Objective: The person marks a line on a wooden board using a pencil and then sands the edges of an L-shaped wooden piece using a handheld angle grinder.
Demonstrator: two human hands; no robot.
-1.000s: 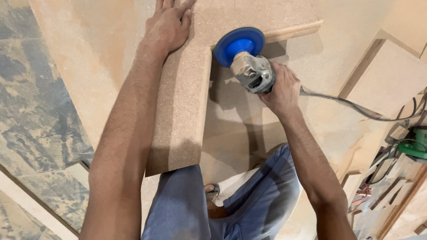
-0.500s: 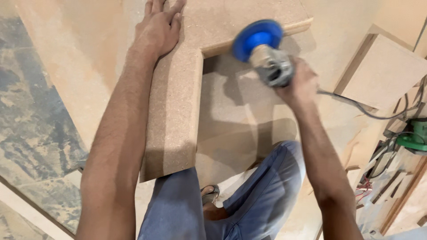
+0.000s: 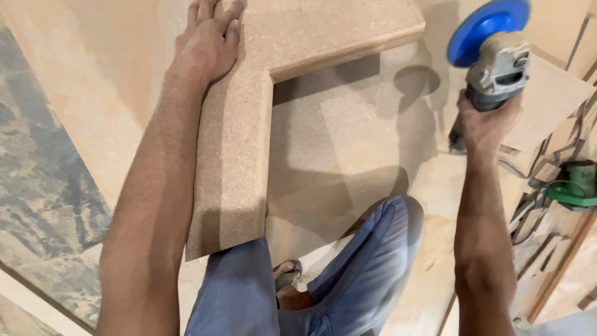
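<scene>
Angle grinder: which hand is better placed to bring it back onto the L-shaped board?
Right, probably. The right hand already grips the angle grinder, held off past the end of the L-shaped board. The left hand lies flat on the board, pinning it.

Warm, fairly bright indoor light, even across the frame, with no glare or blown-out patches. The light falls from above and somewhat from the left — shadows land to the right and below what casts them. The board (image 3: 249, 124) throws a soft-edged grey shadow on the floor (image 3: 348, 143) under its inner corner, and the grinder (image 3: 491, 56) drops a rounder, blurrier one just left of itself. The left hand (image 3: 208, 43) and the board's grain are sharp; the grinder's blue disc is slightly smeared — motion blur, mild. The green tool (image 3: 575, 183) and cables at the right edge look softer. Lines bow a little toward the corners.
</scene>
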